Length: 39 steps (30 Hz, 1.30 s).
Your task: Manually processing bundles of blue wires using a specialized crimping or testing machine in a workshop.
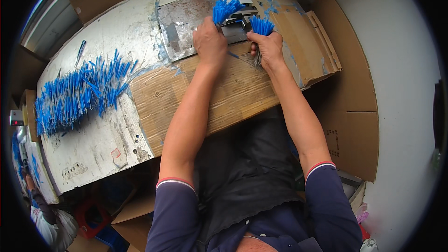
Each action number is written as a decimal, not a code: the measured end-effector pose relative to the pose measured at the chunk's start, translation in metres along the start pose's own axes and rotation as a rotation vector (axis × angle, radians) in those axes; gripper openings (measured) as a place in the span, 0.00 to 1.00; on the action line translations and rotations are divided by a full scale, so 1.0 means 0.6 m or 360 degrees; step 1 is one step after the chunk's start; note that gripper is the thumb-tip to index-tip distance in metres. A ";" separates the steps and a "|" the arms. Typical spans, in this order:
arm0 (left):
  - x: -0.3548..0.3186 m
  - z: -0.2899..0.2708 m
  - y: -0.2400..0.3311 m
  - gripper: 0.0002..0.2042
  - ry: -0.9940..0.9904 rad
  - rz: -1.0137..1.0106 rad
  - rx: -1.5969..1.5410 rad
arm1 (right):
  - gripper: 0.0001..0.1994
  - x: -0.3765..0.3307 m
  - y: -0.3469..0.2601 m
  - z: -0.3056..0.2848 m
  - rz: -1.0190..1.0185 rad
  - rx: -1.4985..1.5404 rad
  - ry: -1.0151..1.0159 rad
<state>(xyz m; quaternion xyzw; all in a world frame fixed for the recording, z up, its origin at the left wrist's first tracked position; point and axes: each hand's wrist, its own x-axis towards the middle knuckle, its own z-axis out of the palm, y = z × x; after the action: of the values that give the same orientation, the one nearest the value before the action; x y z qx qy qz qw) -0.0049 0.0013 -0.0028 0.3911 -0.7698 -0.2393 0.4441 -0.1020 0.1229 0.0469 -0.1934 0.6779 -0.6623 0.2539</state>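
My left hand is closed around a bundle of blue wire brushes, whose bristled ends fan out above the fist. To its right, my right hand grips a second bundle of blue wire brushes. Bristles stick up over the thumb there, and bare wire stems hang below the palm. Both hands are over the far part of the bench, beside a small metal fixture. On the left lies a large pile of similar brushes, spread in a thick row.
A metal plate lies behind my left hand. Flat cardboard covers the bench's near edge, and a cardboard box stands at the right. A pen lies beyond the pile. Another person is at the far left.
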 end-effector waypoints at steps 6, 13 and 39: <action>0.001 0.007 0.003 0.04 0.0040 0.0154 0.0001 | 0.06 -0.007 -0.010 -0.037 -0.0705 -0.0611 -0.0084; -0.001 0.007 -0.003 0.05 0.0003 0.0256 0.0055 | 0.09 -0.039 0.017 -0.044 -0.0861 -0.1420 -0.0412; 0.012 -0.014 0.003 0.04 0.0130 -0.0350 -0.0709 | 0.04 -0.005 0.046 -0.040 -0.0566 -0.1119 -0.0076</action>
<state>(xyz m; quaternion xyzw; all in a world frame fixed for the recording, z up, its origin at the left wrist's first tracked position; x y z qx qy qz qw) -0.0006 -0.0039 0.0062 0.3743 -0.6322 -0.4338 0.5215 -0.1123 0.1452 0.0195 -0.3983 0.8132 -0.4186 0.0690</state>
